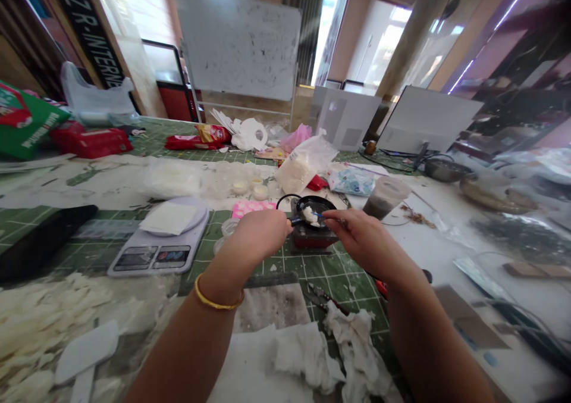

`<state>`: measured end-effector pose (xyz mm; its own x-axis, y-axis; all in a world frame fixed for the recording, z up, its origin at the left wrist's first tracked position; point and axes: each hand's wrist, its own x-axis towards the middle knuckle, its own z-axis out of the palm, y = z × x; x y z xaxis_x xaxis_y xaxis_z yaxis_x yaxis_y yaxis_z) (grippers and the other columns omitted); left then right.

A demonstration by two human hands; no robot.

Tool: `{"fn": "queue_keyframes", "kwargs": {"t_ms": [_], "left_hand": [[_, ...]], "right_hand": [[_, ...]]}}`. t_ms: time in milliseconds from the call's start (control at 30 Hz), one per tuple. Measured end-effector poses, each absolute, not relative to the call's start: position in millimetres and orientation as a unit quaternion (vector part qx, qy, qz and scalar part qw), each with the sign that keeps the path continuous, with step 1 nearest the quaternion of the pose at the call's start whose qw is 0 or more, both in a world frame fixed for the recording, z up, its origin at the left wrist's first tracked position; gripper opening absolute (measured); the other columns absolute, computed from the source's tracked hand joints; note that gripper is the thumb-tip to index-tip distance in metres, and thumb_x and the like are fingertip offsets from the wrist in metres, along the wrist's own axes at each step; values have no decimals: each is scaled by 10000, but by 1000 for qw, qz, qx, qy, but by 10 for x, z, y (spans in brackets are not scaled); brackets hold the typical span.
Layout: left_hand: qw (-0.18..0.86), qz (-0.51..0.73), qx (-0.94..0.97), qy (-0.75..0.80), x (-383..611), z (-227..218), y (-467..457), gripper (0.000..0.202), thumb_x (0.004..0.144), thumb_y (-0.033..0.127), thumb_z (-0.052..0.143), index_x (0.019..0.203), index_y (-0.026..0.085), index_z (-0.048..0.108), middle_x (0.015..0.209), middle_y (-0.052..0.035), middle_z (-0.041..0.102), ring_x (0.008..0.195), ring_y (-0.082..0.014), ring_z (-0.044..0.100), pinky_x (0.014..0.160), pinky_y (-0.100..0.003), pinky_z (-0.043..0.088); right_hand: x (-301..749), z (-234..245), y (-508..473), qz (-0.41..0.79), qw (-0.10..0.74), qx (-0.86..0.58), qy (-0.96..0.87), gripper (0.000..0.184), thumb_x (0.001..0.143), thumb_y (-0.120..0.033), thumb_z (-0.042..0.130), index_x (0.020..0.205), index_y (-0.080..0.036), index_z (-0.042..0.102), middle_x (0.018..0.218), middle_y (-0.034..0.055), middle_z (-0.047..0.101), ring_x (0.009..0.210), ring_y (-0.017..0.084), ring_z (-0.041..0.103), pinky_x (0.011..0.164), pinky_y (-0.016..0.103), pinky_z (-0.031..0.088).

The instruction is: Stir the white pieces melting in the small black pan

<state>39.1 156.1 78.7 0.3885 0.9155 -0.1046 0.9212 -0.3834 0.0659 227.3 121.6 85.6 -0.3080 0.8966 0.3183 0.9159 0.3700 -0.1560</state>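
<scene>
My left hand (261, 234) is closed around the handle of a small black pan (329, 205). The pan rests on a little burner (312, 242) with a dark red base. White soft lumps (309, 214) lie in the pan. From the right, my right hand (363, 236) pinches a thin blue-tipped utensil (318, 215) whose end touches the lumps; its exact kind is too small to tell. A pink mold (253, 208) and clear cups (229, 228) sit beside my left hand. A cup of dark contents (386, 196) stands beyond my right hand.
A kitchen scale (178, 254) bearing white paper is at left, with white flakes (40, 314) and a white spatula (89, 346) nearer. Crumpled tissue (352, 337) and scissors (321, 296) lie in front. A bag of white material (300, 171) stands behind the pan.
</scene>
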Motion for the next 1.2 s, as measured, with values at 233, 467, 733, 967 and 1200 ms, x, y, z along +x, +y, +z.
{"fn": "queue_keyframes", "kwargs": {"t_ms": [233, 467, 733, 967, 1200], "left_hand": [[63, -25, 832, 551, 393, 786, 1563, 342, 829, 352, 336, 765, 179, 624, 826, -80, 659, 751, -212, 601, 632, -298, 431], [60, -21, 835, 546, 385, 777, 1566, 334, 832, 359, 336, 766, 189, 616, 836, -70, 657, 761, -209, 599, 642, -302, 433], [59, -21, 834, 549, 386, 781, 1562, 342, 833, 356, 330, 770, 180, 617, 822, -76, 656, 749, -208, 598, 626, -292, 428], [58, -29, 835, 547, 398, 791, 1562, 342, 833, 347, 324, 784, 184, 620, 821, -81, 653, 747, -212, 597, 631, -305, 429], [61, -34, 834, 547, 392, 792, 1562, 359, 838, 349, 315, 809, 176, 627, 853, -100, 651, 771, -202, 596, 668, -293, 427]], "right_hand": [[2278, 870, 1205, -38, 175, -564, -806, 331, 860, -314, 343, 1003, -172, 604, 948, 74, 650, 889, 184, 580, 784, 299, 421], [2290, 851, 1221, -40, 153, -572, -805, 326, 855, -300, 350, 1009, -160, 601, 931, 88, 651, 877, 200, 581, 771, 315, 425], [2289, 872, 1210, -24, 169, -577, -798, 320, 854, -302, 354, 1010, -176, 604, 940, 73, 653, 877, 192, 582, 774, 308, 426], [2319, 871, 1219, -9, 188, -582, -791, 326, 852, -320, 357, 1024, -183, 597, 955, 62, 652, 880, 184, 588, 770, 296, 430], [2355, 854, 1256, -9, 195, -567, -800, 326, 858, -325, 343, 1020, -198, 595, 969, 52, 648, 885, 178, 585, 774, 286, 423]]}}
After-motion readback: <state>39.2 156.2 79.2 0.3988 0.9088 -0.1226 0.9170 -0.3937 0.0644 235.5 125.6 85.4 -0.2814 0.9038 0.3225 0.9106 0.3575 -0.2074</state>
